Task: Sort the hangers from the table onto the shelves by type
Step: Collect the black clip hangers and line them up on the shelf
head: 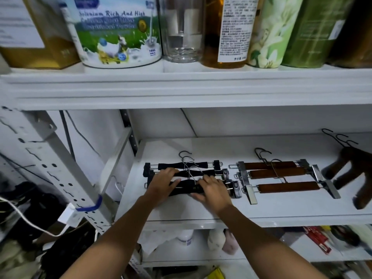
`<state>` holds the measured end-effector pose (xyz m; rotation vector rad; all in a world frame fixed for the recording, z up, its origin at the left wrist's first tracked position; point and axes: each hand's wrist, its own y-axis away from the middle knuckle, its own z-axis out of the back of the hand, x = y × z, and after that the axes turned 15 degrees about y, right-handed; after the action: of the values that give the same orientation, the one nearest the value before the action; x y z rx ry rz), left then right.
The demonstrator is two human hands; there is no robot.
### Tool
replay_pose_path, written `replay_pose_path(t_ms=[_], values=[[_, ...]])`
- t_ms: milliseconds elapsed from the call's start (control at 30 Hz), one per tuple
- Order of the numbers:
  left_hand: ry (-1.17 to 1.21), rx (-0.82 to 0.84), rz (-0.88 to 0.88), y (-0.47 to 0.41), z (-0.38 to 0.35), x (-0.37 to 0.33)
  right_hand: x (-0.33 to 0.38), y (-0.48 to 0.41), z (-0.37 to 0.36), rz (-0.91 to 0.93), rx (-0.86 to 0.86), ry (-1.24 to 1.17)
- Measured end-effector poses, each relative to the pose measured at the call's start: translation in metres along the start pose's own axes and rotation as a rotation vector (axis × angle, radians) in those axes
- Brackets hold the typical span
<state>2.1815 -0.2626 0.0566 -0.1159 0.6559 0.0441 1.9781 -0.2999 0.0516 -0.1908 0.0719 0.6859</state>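
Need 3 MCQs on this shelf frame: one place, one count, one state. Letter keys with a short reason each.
1. Where do the brown wooden clip hangers lie on the middle shelf?
A. right of the black clip hangers
B. left of them
C. stacked on them

2. How many brown wooden clip hangers lie in that group?
A. one
B. three
C. six

3. What are the hands doing?
A. hanging at the sides
B. both resting on the black hangers
C. gripping a bottle

Key: 1 A, the brown group sits right of the black group. 2 B, three wooden bars show. 3 B, left hand and right hand lie on the front black hanger.
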Motion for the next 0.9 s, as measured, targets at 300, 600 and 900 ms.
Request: replay_pose_path(t_ms=[300,600,900], values=[[-0.263,0.090,0.129,0.021,-0.028,0.018,0.017,-0.002,-0.011,-0.045,-0.007,-0.013],[-0.270,0.131,0.143,0.016,-0.025,0.017,0.023,-0.018,-0.018,-0.090,0.245,0.107],[-0.254,0.127,0.113,-0.002,-0.025,0.029,0.021,-0.034,-0.023,-0.111,0.267,0.118]])
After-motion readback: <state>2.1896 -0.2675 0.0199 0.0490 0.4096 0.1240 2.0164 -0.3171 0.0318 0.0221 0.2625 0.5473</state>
